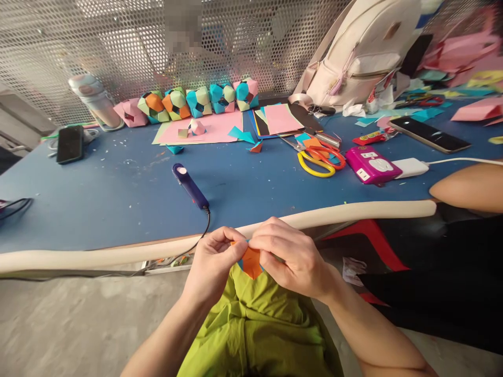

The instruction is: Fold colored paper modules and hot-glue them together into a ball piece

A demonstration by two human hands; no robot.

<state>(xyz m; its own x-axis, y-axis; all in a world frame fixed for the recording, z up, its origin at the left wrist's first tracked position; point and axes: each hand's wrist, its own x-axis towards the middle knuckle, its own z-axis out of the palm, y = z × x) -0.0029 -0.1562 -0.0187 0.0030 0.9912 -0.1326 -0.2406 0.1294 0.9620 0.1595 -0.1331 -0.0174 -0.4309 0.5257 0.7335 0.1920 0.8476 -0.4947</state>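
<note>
Over my lap, just off the table's padded edge, both hands pinch a small orange and blue folded paper piece (251, 263). My left hand (218, 256) grips its upper left side between thumb and forefinger. At its top right, the fingers of my right hand (293, 256) close on it, almost meeting the left thumb. Part of the paper is hidden by the fingers. Beyond my hands on the blue table (129, 193) lies a dark blue corded handheld tool (190, 186), its cord running down over the edge.
Folded paper balls (198, 102) stand in a row at the back, beside a bottle (96, 102). Scissors (320, 159), paper sheets (281, 119), a purple socket adapter (371, 165) and phones (430, 134) lie about. A backpack (357, 57) leans behind; another person's arm (469, 186) rests at right.
</note>
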